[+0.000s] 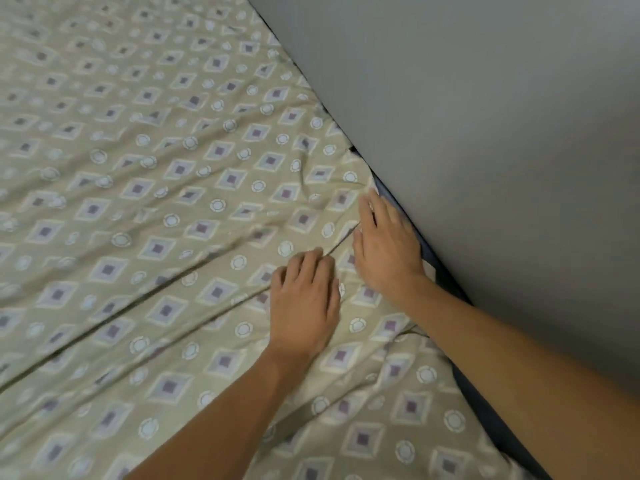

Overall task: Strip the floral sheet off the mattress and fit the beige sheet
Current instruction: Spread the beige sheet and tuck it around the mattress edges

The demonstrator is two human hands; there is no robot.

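The beige sheet point(166, 188) covers the mattress point(446, 268); the right hand point(384, 247) flat, tucking its edge by the wall point(485, 116); the left hand point(304, 296) pressing open to steady it.

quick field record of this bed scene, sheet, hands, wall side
sheet: beige sheet with diamond and circle print, spread over the bed, creased near the hands
left hand: palm down on the sheet, fingers bent
right hand: at the sheet's edge by the wall, fingers extended
wall: grey, along the right side
gap: dark blue strip showing beside the sheet
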